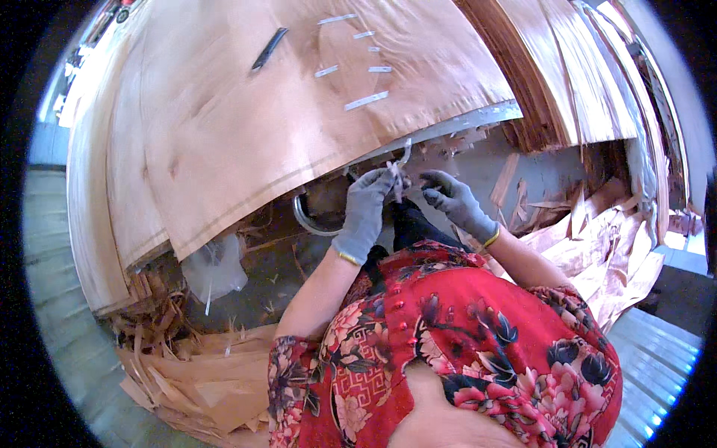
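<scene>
Both my hands wear grey knit gloves and are close together just in front of the near edge of a large wood veneer sheet [246,127]. My left hand [364,211] pinches a small crumpled pale scrap [398,183], whose exact kind I cannot make out. A thin whitish strip [406,152] sticks up just above it. Just right of the scrap, my right hand [459,205] is closed, with thumb and fingers bent together and dark fingertips. Whatever it holds, if anything, is too small to tell. Several white tape strips [366,101] and a dark narrow blade-like piece [269,49] lie on the veneer.
More veneer is stacked at the right [575,75]. Broken veneer scraps [597,243] are heaped on the right, and another pile [209,381] lies at the lower left. Below the sheet's edge are a clear plastic bag [214,265] and a curved metal ring [305,216].
</scene>
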`<action>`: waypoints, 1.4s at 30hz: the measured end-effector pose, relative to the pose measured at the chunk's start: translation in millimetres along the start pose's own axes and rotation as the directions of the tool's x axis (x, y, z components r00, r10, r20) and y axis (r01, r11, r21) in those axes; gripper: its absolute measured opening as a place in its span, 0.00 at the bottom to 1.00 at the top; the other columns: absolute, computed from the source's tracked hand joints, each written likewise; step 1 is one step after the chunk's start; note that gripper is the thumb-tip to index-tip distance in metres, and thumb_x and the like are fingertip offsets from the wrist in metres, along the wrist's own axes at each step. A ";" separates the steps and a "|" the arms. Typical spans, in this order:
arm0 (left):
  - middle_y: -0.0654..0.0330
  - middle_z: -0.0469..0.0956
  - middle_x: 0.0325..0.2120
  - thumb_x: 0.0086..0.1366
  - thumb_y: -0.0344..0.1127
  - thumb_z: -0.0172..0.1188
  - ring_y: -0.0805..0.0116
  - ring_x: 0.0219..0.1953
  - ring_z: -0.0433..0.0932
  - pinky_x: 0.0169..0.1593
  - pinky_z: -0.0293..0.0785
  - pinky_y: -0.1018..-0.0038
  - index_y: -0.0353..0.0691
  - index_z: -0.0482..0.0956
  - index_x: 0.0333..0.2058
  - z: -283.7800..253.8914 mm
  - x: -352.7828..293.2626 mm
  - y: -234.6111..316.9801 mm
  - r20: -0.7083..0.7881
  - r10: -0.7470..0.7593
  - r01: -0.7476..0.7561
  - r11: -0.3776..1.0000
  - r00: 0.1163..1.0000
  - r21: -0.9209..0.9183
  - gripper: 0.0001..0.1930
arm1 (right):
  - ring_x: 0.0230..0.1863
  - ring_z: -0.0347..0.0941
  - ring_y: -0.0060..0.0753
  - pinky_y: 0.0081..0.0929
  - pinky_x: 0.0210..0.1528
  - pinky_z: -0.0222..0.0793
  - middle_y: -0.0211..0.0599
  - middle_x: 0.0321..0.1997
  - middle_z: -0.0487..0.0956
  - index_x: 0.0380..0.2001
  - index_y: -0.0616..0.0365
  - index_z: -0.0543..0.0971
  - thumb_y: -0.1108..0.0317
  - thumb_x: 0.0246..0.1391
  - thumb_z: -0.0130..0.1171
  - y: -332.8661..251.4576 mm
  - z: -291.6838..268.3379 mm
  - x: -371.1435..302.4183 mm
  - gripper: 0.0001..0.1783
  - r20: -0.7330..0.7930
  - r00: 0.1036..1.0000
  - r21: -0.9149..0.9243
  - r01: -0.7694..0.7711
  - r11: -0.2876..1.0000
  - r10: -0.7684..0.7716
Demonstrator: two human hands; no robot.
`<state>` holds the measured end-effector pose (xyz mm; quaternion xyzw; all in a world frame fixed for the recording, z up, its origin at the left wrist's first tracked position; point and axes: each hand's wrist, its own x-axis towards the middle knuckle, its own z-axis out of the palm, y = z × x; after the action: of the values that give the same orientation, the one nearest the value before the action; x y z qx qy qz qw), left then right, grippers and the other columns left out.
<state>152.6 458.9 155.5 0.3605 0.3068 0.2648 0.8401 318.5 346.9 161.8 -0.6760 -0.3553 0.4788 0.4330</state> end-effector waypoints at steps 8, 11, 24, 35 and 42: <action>0.64 0.76 0.39 0.65 0.39 0.50 0.77 0.39 0.73 0.46 0.70 0.80 0.37 0.76 0.41 65.8 47.7 -30.6 0.092 -0.161 0.152 0.984 0.983 0.095 0.14 | 0.49 0.66 0.25 0.21 0.50 0.63 0.31 0.54 0.64 0.47 0.62 0.73 0.69 0.52 0.57 17.9 -35.4 22.7 0.19 -0.160 0.974 0.217 0.196 0.956 -0.163; 0.64 0.76 0.40 0.65 0.38 0.50 0.77 0.42 0.72 0.48 0.68 0.80 0.36 0.75 0.44 72.0 60.0 -37.6 0.094 -0.147 0.121 0.964 0.985 0.238 0.15 | 0.49 0.66 0.27 0.22 0.51 0.62 0.34 0.48 0.71 0.40 0.64 0.76 0.68 0.51 0.57 16.7 -41.2 27.8 0.14 -0.231 0.967 0.371 0.188 0.909 -0.106; 0.51 0.76 0.37 0.67 0.40 0.46 0.66 0.39 0.76 0.44 0.71 0.75 0.32 0.60 0.56 16.9 3.4 -1.2 0.019 -0.197 0.190 0.965 0.980 0.181 0.23 | 0.30 0.68 0.19 0.18 0.33 0.65 0.29 0.30 0.77 0.36 0.64 0.77 0.65 0.53 0.56 37.7 -59.7 84.6 0.13 -0.357 0.927 0.238 -0.030 0.971 0.116; 0.49 0.76 0.37 0.67 0.37 0.45 0.63 0.41 0.76 0.47 0.73 0.71 0.30 0.58 0.56 -24.8 -85.6 8.3 -0.322 -0.079 0.135 0.978 0.943 0.158 0.23 | 0.28 0.69 0.17 0.17 0.31 0.66 0.25 0.30 0.76 0.39 0.57 0.77 0.62 0.55 0.55 19.6 -63.8 62.3 0.12 -0.186 0.982 0.502 0.077 0.861 0.021; 0.45 0.74 0.40 0.65 0.46 0.47 0.54 0.47 0.72 0.52 0.69 0.61 0.32 0.61 0.55 -25.1 -69.2 30.7 -0.181 -0.058 0.054 0.998 0.982 -0.028 0.26 | 0.29 0.69 0.18 0.17 0.30 0.66 0.25 0.34 0.76 0.43 0.59 0.75 0.61 0.58 0.50 24.8 -72.0 62.6 0.15 -0.254 0.966 0.647 0.127 0.752 0.055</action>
<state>81.6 442.4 187.7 0.3166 0.3891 0.2764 0.8197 407.0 376.0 129.6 -0.5295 -0.1180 0.4728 0.6944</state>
